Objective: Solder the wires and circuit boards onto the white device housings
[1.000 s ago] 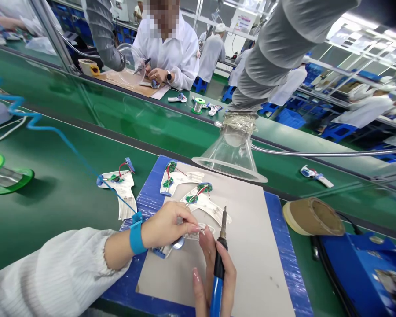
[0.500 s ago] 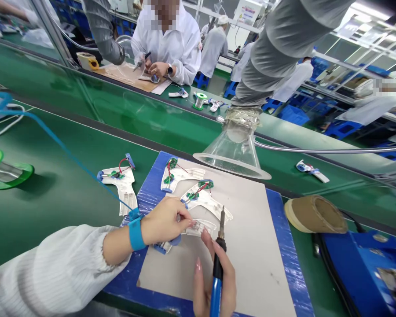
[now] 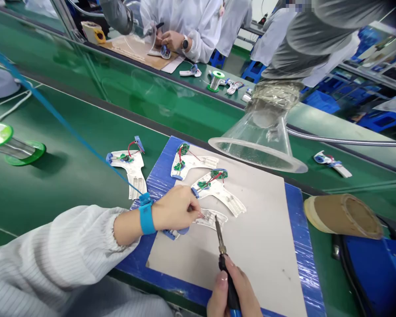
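Observation:
My right hand (image 3: 246,293) grips a soldering iron (image 3: 221,242) by its black and blue handle. The iron's tip is at the right part of a white curved plastic housing half (image 3: 211,215) on the grey board. Over that housing's left side, my left hand (image 3: 174,209) has thumb and fingers pinched together; what they hold is too small to make out. A blue wrist strap (image 3: 147,219) circles my left wrist. Just beyond lie two similar housing halves, a nearer one (image 3: 214,193) and a farther one (image 3: 193,165), with green circuit boards and red wires.
Another housing half (image 3: 132,169) lies left of the blue-edged board (image 3: 251,255). A clear fume hood (image 3: 260,136) hangs over the far edge. Right are a cardboard roll (image 3: 341,215) and blue equipment (image 3: 372,273); left, a solder spool (image 3: 16,147). A co-worker sits opposite.
The right hand has turned its grip, and the iron's tip has come down to the white housing. My left hand stays pinched at the housing. The whole view has shifted.

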Demonstrator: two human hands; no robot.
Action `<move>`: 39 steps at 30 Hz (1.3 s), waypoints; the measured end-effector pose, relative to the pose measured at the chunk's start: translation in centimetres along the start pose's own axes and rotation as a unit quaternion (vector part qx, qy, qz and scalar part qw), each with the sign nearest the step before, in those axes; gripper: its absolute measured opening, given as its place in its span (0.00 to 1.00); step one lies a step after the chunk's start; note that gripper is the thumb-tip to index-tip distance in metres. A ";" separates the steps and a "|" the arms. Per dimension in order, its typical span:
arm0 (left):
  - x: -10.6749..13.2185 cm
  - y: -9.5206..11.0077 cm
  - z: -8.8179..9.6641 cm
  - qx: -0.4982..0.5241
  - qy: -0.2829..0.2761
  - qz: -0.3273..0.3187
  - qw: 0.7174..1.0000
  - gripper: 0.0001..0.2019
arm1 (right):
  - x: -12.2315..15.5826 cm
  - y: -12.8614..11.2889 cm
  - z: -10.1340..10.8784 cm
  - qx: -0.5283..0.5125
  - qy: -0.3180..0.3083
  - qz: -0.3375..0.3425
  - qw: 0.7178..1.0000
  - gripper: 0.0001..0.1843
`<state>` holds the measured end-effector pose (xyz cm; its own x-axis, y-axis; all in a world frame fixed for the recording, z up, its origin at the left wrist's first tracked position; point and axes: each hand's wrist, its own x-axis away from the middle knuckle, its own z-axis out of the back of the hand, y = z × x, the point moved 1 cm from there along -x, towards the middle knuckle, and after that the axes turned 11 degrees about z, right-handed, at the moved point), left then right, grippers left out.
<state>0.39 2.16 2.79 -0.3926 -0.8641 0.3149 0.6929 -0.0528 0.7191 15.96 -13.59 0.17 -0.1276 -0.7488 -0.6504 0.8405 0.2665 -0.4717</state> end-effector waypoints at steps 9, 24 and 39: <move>-0.2 -0.4 -0.2 0.003 0.003 -0.009 1.000 0.07 | -0.7 -0.6 0.4 0.037 -0.035 0.037 0.998 0.09; -0.3 -0.2 0.0 0.005 -0.009 0.006 1.000 0.06 | -0.9 -0.3 0.5 0.047 -0.045 0.060 0.996 0.07; -0.2 -0.4 -0.3 0.001 0.013 -0.005 1.000 0.06 | 0.4 0.7 0.2 0.047 0.001 -0.011 0.999 0.11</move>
<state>0.40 2.23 2.28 -0.3834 -0.8761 0.2924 0.6881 -0.0597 0.7232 16.57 -13.83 -0.35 -0.1476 -0.7533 -0.6409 0.8830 0.1916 -0.4285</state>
